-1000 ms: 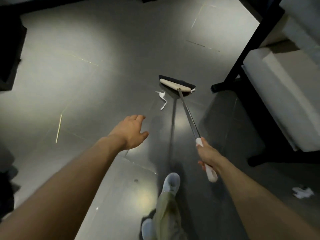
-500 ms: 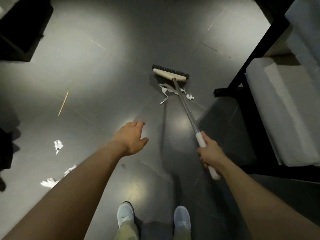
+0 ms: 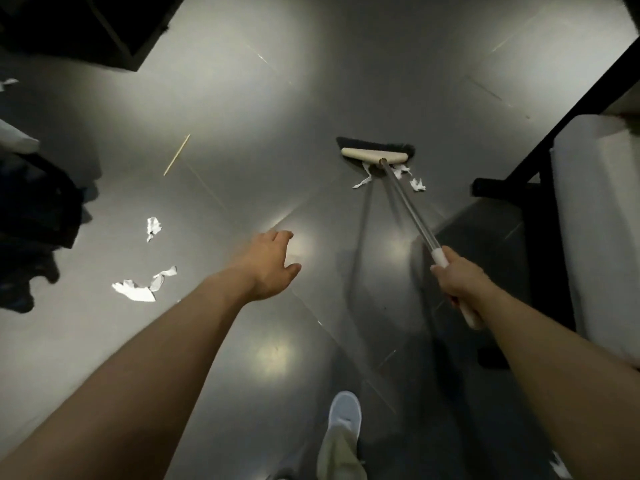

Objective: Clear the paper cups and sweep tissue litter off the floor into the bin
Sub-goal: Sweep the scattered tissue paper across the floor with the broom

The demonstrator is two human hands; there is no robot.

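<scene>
My right hand (image 3: 459,277) grips the white grip of a broom handle (image 3: 408,206). The broom's beige head (image 3: 374,154) with dark bristles rests on the grey floor ahead. Small white tissue scraps (image 3: 417,184) lie just on my side of the head. More torn tissue (image 3: 138,291) lies on the floor to the left, with a smaller piece (image 3: 153,226) above it. My left hand (image 3: 268,261) hovers over the floor with relaxed fingers, holding nothing. No paper cups or bin are in view.
A white cushioned seat (image 3: 595,237) on a black frame (image 3: 512,188) stands at the right. Dark furniture (image 3: 86,26) fills the top left, and dark cloth (image 3: 31,237) is heaped at the left edge. A thin wooden stick (image 3: 176,155) lies on the floor. My shoe (image 3: 344,415) is below.
The view has swung left, bringing the left tissue pieces closer to centre. The broom head has shifted right with the scraps gathered before it. One foot has stepped forward.
</scene>
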